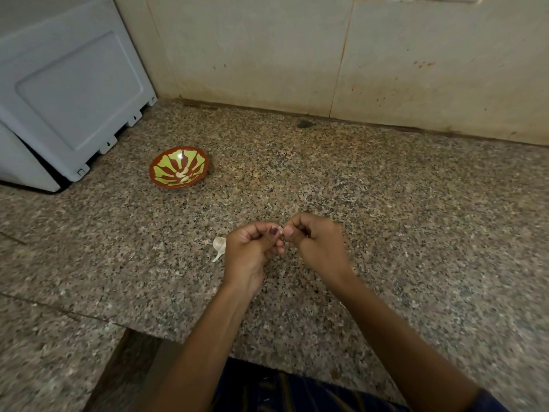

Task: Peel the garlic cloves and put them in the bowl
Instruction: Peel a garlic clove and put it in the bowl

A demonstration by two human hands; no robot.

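Pinching one clove [281, 232] between your left hand [252, 251] and right hand [316, 243] near centre, you have two peeled in the far-left bowl [179, 171], garlic [219, 244] still waiting.

Between the hands [282, 242] and the bowl [179, 170] the counter [386, 203] lay bare; only a garlic skin [219, 246] sat just left of the hands; a grey appliance [68, 93] blocked the far left; the wall [297, 55] closed the back.

One bowl [179, 167], two hands [251, 248].
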